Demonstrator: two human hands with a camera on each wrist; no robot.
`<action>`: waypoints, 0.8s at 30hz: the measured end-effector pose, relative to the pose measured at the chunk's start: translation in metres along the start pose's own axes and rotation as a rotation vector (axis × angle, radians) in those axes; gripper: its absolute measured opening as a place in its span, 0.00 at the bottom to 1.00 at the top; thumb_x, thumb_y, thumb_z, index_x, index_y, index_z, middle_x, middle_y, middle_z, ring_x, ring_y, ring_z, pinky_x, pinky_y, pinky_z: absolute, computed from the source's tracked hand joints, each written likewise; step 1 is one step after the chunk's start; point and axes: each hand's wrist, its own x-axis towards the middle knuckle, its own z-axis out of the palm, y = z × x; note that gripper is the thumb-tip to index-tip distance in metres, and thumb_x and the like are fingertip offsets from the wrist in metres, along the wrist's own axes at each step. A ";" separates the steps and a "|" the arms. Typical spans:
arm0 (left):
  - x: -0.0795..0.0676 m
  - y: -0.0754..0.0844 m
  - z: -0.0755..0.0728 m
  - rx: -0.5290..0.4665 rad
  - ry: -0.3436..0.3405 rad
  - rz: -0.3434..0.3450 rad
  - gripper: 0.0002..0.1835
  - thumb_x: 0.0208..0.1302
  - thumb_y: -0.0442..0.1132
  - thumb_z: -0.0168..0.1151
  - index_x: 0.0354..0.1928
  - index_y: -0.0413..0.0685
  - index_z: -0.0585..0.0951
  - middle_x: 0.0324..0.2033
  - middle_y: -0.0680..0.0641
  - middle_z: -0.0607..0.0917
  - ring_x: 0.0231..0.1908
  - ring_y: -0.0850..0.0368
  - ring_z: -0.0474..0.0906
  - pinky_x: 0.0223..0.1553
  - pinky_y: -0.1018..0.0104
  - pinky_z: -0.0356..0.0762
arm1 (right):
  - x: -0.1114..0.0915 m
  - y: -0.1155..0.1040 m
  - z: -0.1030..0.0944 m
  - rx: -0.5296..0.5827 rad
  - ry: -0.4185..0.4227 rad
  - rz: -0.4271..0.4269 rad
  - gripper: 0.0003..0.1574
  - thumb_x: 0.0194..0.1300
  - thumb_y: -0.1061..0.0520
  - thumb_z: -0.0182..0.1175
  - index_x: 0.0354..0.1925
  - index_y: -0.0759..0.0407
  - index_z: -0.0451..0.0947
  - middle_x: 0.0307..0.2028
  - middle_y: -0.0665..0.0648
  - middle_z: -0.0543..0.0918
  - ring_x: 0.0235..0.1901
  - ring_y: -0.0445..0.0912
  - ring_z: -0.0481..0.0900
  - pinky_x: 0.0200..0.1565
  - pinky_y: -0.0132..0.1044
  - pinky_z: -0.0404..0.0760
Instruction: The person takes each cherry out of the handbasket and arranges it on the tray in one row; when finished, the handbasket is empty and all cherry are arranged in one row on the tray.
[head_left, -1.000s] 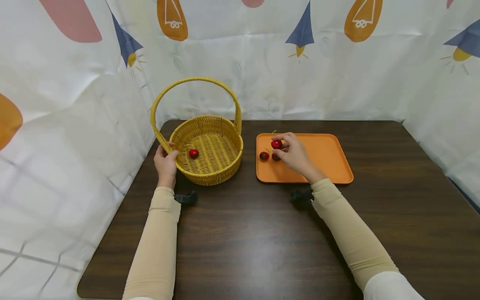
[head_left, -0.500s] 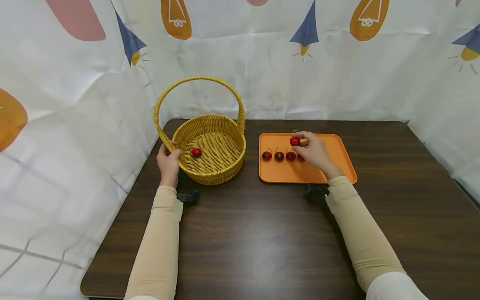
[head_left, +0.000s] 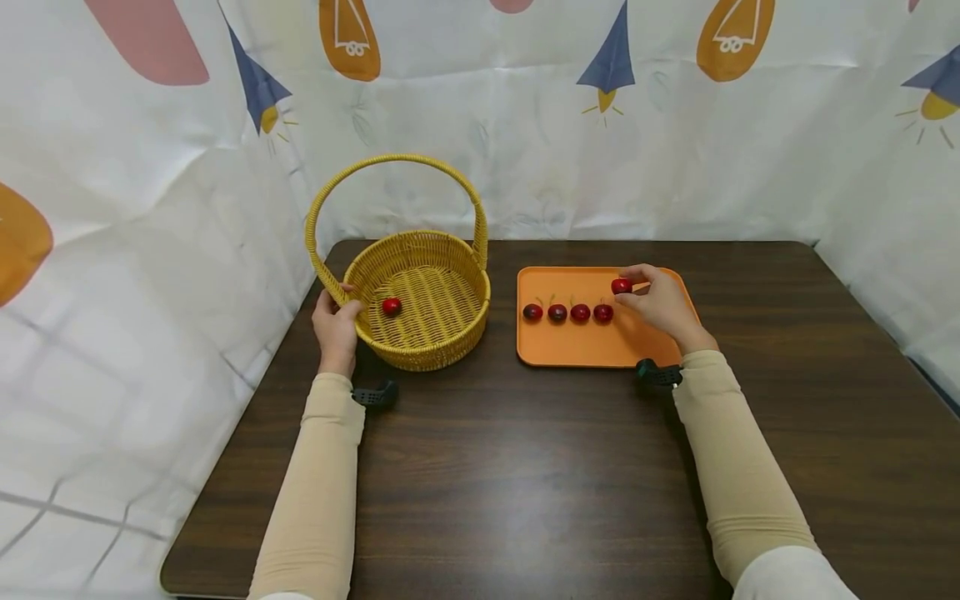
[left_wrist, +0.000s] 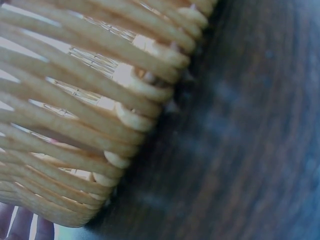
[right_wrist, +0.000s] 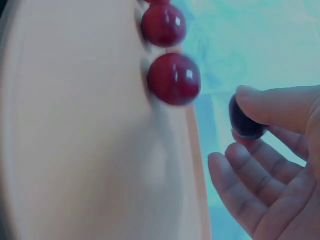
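Note:
A yellow woven basket [head_left: 420,358] with a tall arched handle stands at the left, and one red cherry [head_left: 392,307] lies inside. My left hand [head_left: 336,335] grips the basket's left side by the foot of the handle; in the left wrist view only some fingertips [left_wrist: 22,225] show beyond the weave. Between thumb and fingers, my right hand [head_left: 663,307] pinches a cherry [head_left: 621,286] above the right half of an orange tray [head_left: 573,350]. In the right wrist view this cherry [right_wrist: 245,120] looks dark. Several cherries [head_left: 580,313] sit in a row on the tray, left of that hand.
Both things stand toward the back of a dark wooden table [head_left: 495,467], with a gap between basket and tray. A white patterned cloth [head_left: 525,167] hangs behind the table and along its sides.
My right hand has moved rightward over the tray with the cherry, uncovering more of the row. The left hand keeps its grip on the basket, which stays in place.

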 end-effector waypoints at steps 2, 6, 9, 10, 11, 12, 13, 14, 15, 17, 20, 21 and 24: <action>0.001 -0.001 -0.001 0.001 -0.004 -0.002 0.17 0.62 0.28 0.55 0.54 0.43 0.74 0.52 0.44 0.73 0.47 0.54 0.69 0.53 0.57 0.70 | 0.000 0.004 -0.003 -0.019 -0.005 0.016 0.29 0.67 0.53 0.62 0.62 0.61 0.70 0.57 0.65 0.73 0.51 0.60 0.76 0.49 0.52 0.78; 0.000 -0.001 -0.002 0.003 -0.004 -0.007 0.17 0.63 0.29 0.55 0.54 0.43 0.74 0.52 0.44 0.73 0.47 0.54 0.70 0.52 0.58 0.70 | 0.000 0.012 -0.009 -0.044 -0.018 0.047 0.28 0.67 0.53 0.62 0.62 0.61 0.71 0.57 0.65 0.73 0.52 0.61 0.74 0.52 0.55 0.75; 0.000 -0.001 -0.001 0.002 0.000 -0.008 0.17 0.62 0.29 0.55 0.53 0.44 0.75 0.52 0.44 0.73 0.47 0.55 0.70 0.52 0.57 0.70 | 0.000 0.019 -0.012 -0.043 -0.019 0.089 0.29 0.67 0.52 0.63 0.62 0.60 0.71 0.58 0.65 0.73 0.53 0.61 0.73 0.54 0.55 0.73; 0.000 0.000 -0.001 0.002 0.000 -0.008 0.17 0.62 0.29 0.55 0.53 0.44 0.75 0.52 0.44 0.73 0.47 0.55 0.70 0.52 0.57 0.70 | -0.001 0.021 -0.012 -0.043 -0.019 0.100 0.29 0.66 0.52 0.63 0.62 0.60 0.71 0.58 0.65 0.73 0.53 0.60 0.72 0.55 0.55 0.72; 0.000 0.000 -0.001 0.004 0.000 -0.007 0.16 0.62 0.29 0.55 0.53 0.45 0.75 0.52 0.44 0.73 0.47 0.55 0.70 0.52 0.57 0.70 | -0.001 0.023 -0.013 -0.041 -0.017 0.109 0.29 0.66 0.52 0.63 0.61 0.60 0.71 0.58 0.65 0.73 0.53 0.60 0.72 0.55 0.55 0.72; 0.000 0.000 -0.001 0.005 0.000 -0.004 0.16 0.62 0.29 0.55 0.52 0.45 0.75 0.52 0.43 0.73 0.47 0.55 0.70 0.52 0.57 0.70 | -0.001 0.025 -0.014 -0.041 -0.016 0.117 0.28 0.66 0.51 0.63 0.61 0.60 0.72 0.57 0.64 0.74 0.53 0.60 0.71 0.55 0.55 0.71; -0.001 0.000 -0.001 0.004 0.000 -0.002 0.16 0.62 0.29 0.55 0.52 0.45 0.75 0.52 0.43 0.73 0.46 0.55 0.70 0.52 0.57 0.70 | -0.001 0.028 -0.014 -0.044 -0.019 0.120 0.28 0.66 0.51 0.64 0.60 0.60 0.72 0.57 0.65 0.74 0.53 0.59 0.70 0.55 0.54 0.71; -0.001 0.000 0.000 0.004 -0.001 -0.001 0.16 0.62 0.29 0.55 0.53 0.44 0.75 0.52 0.42 0.73 0.47 0.55 0.70 0.52 0.57 0.70 | -0.001 0.030 -0.015 -0.050 -0.025 0.122 0.28 0.65 0.51 0.64 0.60 0.60 0.72 0.56 0.65 0.74 0.53 0.60 0.70 0.54 0.54 0.71; -0.001 0.000 0.000 0.006 -0.001 0.003 0.16 0.62 0.29 0.55 0.53 0.44 0.74 0.53 0.42 0.73 0.46 0.55 0.70 0.52 0.57 0.70 | -0.001 0.031 -0.015 -0.055 -0.032 0.124 0.28 0.65 0.51 0.64 0.59 0.60 0.72 0.56 0.65 0.74 0.53 0.60 0.69 0.54 0.54 0.70; -0.001 0.001 0.000 0.007 0.000 0.007 0.17 0.62 0.29 0.55 0.53 0.43 0.74 0.52 0.41 0.73 0.46 0.54 0.70 0.52 0.57 0.70 | -0.002 0.034 -0.016 -0.071 -0.047 0.122 0.27 0.65 0.50 0.64 0.58 0.60 0.72 0.54 0.65 0.74 0.52 0.60 0.69 0.54 0.54 0.69; -0.001 0.001 0.001 0.004 0.003 0.010 0.17 0.62 0.29 0.55 0.53 0.43 0.75 0.50 0.42 0.73 0.45 0.55 0.70 0.51 0.57 0.70 | -0.003 0.036 -0.016 -0.087 -0.082 0.112 0.28 0.65 0.50 0.65 0.58 0.61 0.71 0.54 0.66 0.74 0.52 0.60 0.71 0.54 0.54 0.70; -0.001 0.001 0.001 0.005 0.004 0.011 0.16 0.62 0.29 0.55 0.53 0.43 0.75 0.50 0.43 0.73 0.45 0.55 0.70 0.50 0.57 0.70 | -0.003 0.036 -0.016 -0.086 -0.093 0.108 0.28 0.65 0.50 0.65 0.58 0.62 0.71 0.54 0.66 0.74 0.52 0.60 0.71 0.54 0.54 0.70; -0.001 0.000 0.001 0.003 0.008 0.011 0.16 0.62 0.29 0.55 0.51 0.44 0.75 0.48 0.45 0.73 0.45 0.55 0.70 0.50 0.58 0.70 | -0.003 0.035 -0.015 -0.075 -0.125 0.103 0.29 0.65 0.50 0.65 0.58 0.62 0.71 0.56 0.65 0.74 0.52 0.60 0.72 0.53 0.54 0.72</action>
